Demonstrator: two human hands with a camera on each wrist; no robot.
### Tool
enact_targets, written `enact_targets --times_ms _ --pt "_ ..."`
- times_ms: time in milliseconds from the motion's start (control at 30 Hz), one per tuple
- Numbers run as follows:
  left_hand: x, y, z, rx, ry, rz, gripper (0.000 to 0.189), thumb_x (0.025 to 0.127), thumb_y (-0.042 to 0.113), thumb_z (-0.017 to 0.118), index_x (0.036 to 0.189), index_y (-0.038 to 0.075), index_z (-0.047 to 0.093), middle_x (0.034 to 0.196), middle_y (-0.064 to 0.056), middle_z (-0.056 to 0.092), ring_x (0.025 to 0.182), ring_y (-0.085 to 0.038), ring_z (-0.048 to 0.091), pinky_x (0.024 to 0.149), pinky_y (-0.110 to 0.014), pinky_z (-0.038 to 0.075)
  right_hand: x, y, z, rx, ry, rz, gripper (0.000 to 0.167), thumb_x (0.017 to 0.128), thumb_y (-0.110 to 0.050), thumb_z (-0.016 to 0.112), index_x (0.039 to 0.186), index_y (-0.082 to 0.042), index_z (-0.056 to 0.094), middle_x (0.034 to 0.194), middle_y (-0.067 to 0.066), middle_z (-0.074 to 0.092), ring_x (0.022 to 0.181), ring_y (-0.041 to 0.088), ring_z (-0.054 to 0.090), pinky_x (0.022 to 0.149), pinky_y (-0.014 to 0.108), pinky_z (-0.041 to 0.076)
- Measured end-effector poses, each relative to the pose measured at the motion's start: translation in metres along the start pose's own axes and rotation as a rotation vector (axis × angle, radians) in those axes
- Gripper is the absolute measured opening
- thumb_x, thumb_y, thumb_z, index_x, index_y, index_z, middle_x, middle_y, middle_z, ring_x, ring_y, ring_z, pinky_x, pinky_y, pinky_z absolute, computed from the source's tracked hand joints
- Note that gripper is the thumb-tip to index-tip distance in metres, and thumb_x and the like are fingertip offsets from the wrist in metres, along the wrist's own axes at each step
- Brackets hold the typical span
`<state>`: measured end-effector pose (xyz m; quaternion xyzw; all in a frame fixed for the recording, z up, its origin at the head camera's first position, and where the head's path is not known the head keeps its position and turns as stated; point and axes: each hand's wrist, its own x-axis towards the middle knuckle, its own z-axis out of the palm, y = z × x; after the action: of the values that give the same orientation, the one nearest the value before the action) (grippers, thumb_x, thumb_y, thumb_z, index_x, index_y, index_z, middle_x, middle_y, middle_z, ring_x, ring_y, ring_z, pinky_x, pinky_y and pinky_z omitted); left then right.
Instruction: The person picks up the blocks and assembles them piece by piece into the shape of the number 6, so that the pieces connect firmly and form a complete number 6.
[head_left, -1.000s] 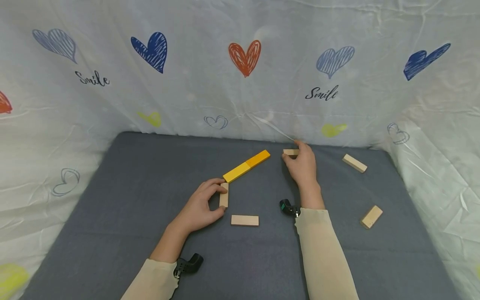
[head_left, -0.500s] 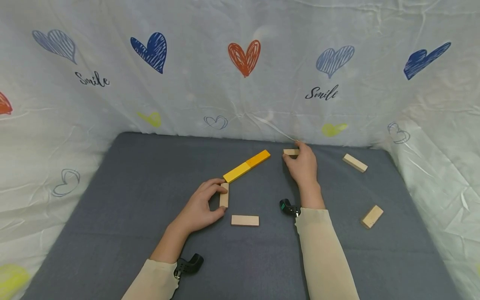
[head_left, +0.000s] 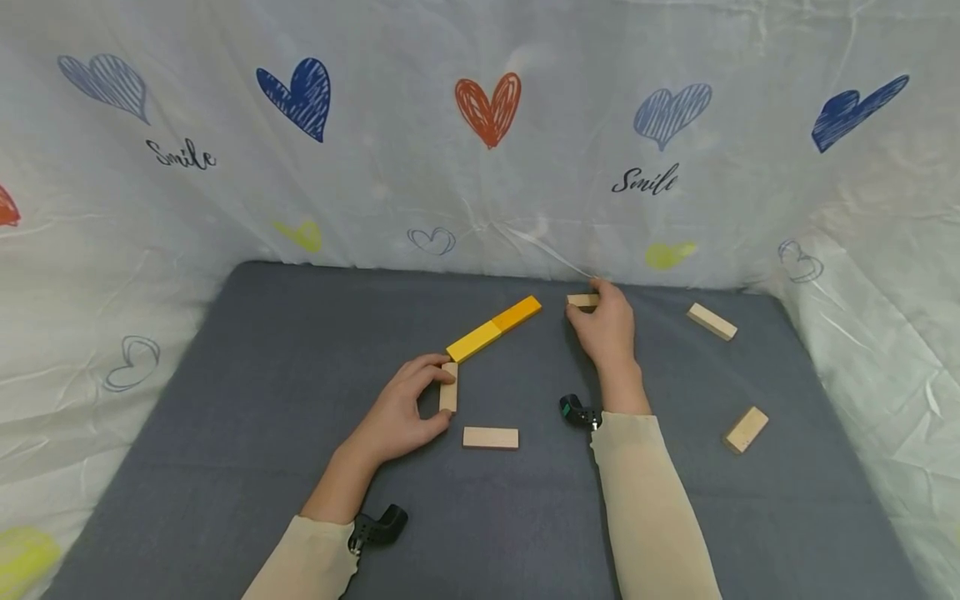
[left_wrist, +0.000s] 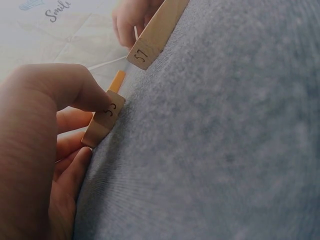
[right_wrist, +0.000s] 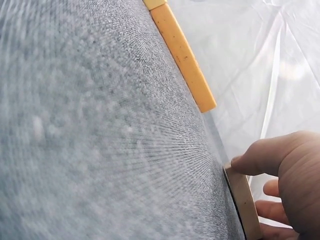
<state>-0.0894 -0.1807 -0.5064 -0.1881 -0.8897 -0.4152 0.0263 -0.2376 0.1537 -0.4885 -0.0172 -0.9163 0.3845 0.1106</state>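
My left hand (head_left: 408,412) pinches a plain wooden block (head_left: 448,388) lengthwise, thumb at its near end and fingers at its far end. In the left wrist view this block (left_wrist: 106,122) carries a handwritten number, partly behind the thumb. Its far end meets the lower end of a yellow block (head_left: 474,342), and an orange block (head_left: 517,313) continues that line up to the right. Near the back edge of the grey cloth, my right hand (head_left: 606,329) pinches another plain wooden block (head_left: 581,300), whose right part is hidden by the fingers.
Between the forearms lies a loose wooden block (head_left: 491,437), marked 57 in the left wrist view. Two more wooden blocks, one at the back (head_left: 712,322) and one nearer (head_left: 746,430), lie to the right. A white curtain (head_left: 390,167) with printed hearts borders the grey cloth (head_left: 300,333).
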Motion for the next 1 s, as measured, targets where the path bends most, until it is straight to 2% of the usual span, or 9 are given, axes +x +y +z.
enact_targets --times_ms 333,600,867,1000 --pt "-0.001 -0.001 0.001 0.002 0.000 0.005 0.042 0.091 0.013 0.086 0.131 0.013 0.071 0.161 -0.004 0.053 0.150 -0.031 0.048 0.119 -0.057 0.044 -0.007 -0.008 0.000 0.011 0.010 -0.020 0.062 0.098 -0.022 0.079 0.153 0.001 0.059 0.150 0.024 0.061 0.126 0.043 0.063 0.105 0.057 0.054" --pt "0.001 -0.001 0.001 -0.005 -0.011 0.006 0.042 0.092 0.013 0.085 0.131 0.011 0.071 0.161 -0.006 0.053 0.151 -0.032 0.047 0.120 -0.057 0.044 -0.018 -0.013 -0.001 0.026 -0.002 -0.037 0.062 0.098 -0.022 0.080 0.153 -0.001 0.059 0.150 0.022 0.061 0.128 0.042 0.063 0.106 0.056 0.054" --pt "0.001 0.001 -0.001 -0.015 0.001 0.044 0.043 0.091 0.009 0.085 0.132 0.007 0.072 0.156 -0.006 0.054 0.148 -0.031 0.049 0.118 -0.055 0.046 -0.032 -0.030 0.000 0.011 -0.019 -0.103 0.059 0.098 -0.022 0.080 0.151 -0.002 0.061 0.148 0.021 0.062 0.129 0.041 0.062 0.107 0.056 0.053" --pt "0.001 -0.002 0.000 -0.006 -0.002 0.066 0.043 0.092 0.010 0.086 0.132 0.008 0.072 0.156 -0.005 0.054 0.147 -0.030 0.050 0.117 -0.055 0.047 -0.040 -0.035 0.002 0.005 -0.019 -0.115 0.059 0.098 -0.021 0.081 0.151 -0.003 0.062 0.150 0.019 0.062 0.135 0.039 0.060 0.112 0.055 0.050"
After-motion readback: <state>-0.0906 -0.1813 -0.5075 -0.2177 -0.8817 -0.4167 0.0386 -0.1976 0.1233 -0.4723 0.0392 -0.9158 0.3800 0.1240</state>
